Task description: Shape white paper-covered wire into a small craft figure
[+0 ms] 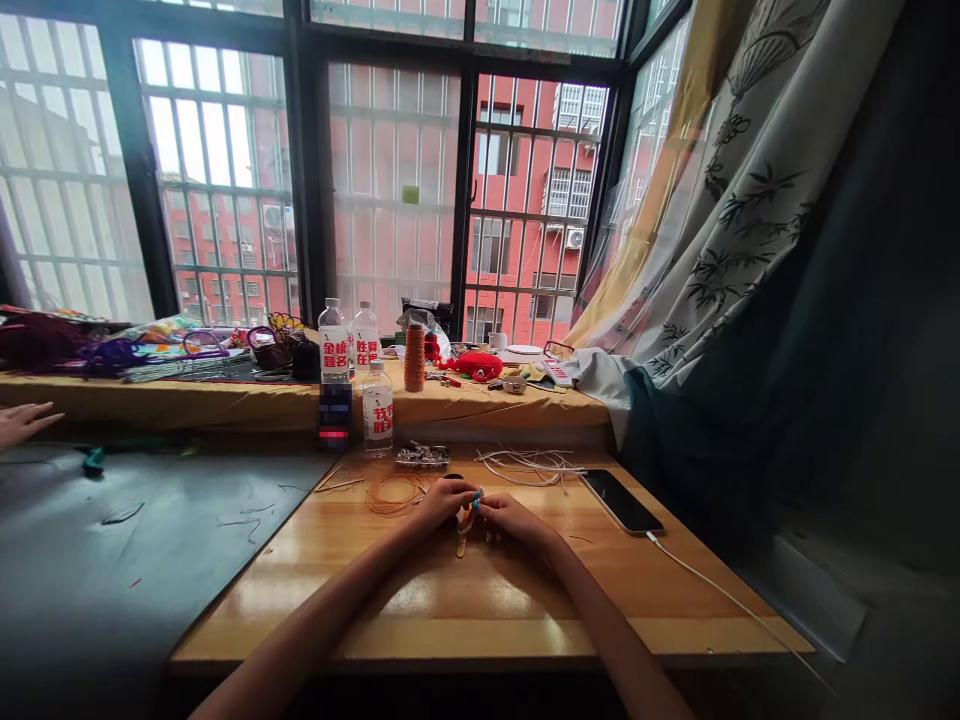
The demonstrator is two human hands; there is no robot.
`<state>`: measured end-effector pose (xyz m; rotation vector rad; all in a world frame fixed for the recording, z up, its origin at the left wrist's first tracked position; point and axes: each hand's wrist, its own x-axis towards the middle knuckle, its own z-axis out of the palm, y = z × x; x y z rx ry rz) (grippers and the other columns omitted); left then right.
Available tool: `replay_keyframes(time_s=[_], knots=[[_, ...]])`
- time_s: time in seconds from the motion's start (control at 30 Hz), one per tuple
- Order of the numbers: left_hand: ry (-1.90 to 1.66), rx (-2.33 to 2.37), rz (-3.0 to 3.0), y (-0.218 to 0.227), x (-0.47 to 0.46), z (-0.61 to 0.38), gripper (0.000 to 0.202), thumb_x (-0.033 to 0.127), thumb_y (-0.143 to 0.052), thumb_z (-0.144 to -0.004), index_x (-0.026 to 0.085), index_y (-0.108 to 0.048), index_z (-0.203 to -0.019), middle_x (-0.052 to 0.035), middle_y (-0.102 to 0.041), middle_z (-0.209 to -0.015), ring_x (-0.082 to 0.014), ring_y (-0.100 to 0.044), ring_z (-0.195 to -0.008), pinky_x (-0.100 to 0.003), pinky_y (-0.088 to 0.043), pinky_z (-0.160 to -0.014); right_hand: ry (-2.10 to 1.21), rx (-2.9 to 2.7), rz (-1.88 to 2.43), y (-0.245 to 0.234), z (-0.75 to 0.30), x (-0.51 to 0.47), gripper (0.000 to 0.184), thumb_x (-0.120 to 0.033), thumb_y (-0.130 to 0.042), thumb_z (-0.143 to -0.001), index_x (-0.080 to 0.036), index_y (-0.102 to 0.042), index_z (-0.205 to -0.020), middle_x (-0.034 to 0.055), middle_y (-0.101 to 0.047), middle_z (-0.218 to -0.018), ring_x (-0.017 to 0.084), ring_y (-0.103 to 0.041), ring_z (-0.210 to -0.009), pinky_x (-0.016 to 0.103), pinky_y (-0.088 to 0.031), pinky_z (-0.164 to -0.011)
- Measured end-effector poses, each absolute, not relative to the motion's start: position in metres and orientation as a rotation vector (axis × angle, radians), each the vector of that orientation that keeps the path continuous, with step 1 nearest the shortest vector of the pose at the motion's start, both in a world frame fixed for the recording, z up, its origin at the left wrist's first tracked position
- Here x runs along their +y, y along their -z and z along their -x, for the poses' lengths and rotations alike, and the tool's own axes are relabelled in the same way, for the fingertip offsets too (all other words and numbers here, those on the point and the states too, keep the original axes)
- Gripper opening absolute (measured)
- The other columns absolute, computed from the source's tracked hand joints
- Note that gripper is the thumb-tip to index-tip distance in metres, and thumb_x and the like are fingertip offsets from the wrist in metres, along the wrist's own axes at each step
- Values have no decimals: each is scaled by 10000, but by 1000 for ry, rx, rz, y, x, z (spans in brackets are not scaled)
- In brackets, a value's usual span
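My left hand (445, 500) and my right hand (517, 520) meet above the middle of the wooden table. Both are closed, fingertips pinching a small blue and tan piece (477, 500) between them. A yellowish strip hangs from it toward the tabletop; its exact kind is too small to make out. Just left of my left hand lies a loose coil of orange cord (394, 494). Behind the hands sits a clear box of small metal parts (423, 456). Beyond my right hand lies a bundle of white cords (529, 465).
A phone (622, 502) with a charging cable (727, 593) lies at the right. Water bottles (378, 415), an orange thread spool (414, 358) and a red item (480, 366) stand toward the window. Another person's hand (26, 424) reaches in over the dark table (187, 540) at left.
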<state>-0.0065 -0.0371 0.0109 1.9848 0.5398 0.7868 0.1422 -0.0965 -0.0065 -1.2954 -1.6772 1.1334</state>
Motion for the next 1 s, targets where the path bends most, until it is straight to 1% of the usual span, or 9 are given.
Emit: replay_keyframes(time_s=[0.1, 0.17, 0.3, 0.4, 0.57, 0.83, 0.93, 1.0], knots=[[-769, 549, -1954, -13, -39, 7, 309, 369, -540, -634, 105, -649, -753, -14, -577, -622, -108, -488, -567, -196, -370, -528, -1084, -1703, 1300, 8, -141, -96, 495, -602, -452, -661, -127, -578, -721, -8, -538, -560, 54, -425, -385, 185, -337, -385], [-750, 561, -1932, -13, -38, 8, 307, 371, -548, -624, 106, -643, -747, -9, -571, -604, -98, -479, -530, -190, -361, -492, -1066, -1706, 1289, 9, -140, -96, 487, -595, -443, -674, -130, -578, -719, -11, -532, -565, 51, -413, -394, 183, -340, -392], [-720, 578, -1854, -8, -34, 6, 337, 408, -561, -601, 108, -615, -746, 26, -515, -499, -64, -408, -398, -177, -301, -389, -984, -1704, 1306, 11, -139, -95, 447, -561, -441, -700, -139, -579, -746, -6, -551, -596, 55, -419, -424, 177, -341, -402], [-730, 572, -1786, -1, -30, 3, 357, 420, -564, -589, 108, -595, -760, 44, -487, -459, -50, -361, -340, -176, -264, -350, -917, -1684, 1344, 12, -138, -95, 451, -565, -411, -711, -138, -556, -699, -15, -528, -541, 54, -399, -381, 176, -314, -365], [-767, 567, -1758, 4, -25, 2, 335, 408, -574, -586, 114, -590, -744, 24, -540, -517, -54, -396, -360, -180, -295, -368, -937, -1676, 1347, 11, -138, -96, 459, -576, -369, -721, -145, -516, -666, -21, -517, -499, 49, -381, -338, 171, -285, -334], [-754, 559, -1703, 4, -25, 2, 290, 385, -572, -595, 120, -569, -714, 28, -546, -528, -56, -415, -367, -177, -301, -376, -948, -1663, 1343, 14, -138, -91, 503, -618, -319, -712, -147, -489, -666, -25, -504, -489, 47, -385, -325, 167, -257, -313], [-743, 550, -1687, 3, -26, 2, 297, 387, -576, -591, 122, -565, -725, 31, -547, -535, -54, -411, -366, -179, -301, -377, -931, -1662, 1349, 14, -138, -91, 498, -611, -314, -722, -147, -486, -665, -38, -469, -467, 46, -371, -320, 165, -246, -313], [-725, 557, -1694, 3, -25, 2, 306, 393, -582, -584, 123, -564, -728, 40, -532, -512, -51, -402, -356, -178, -295, -371, -926, -1677, 1352, 13, -137, -93, 494, -599, -319, -729, -144, -498, -662, -35, -471, -478, 44, -368, -324, 166, -253, -319]])
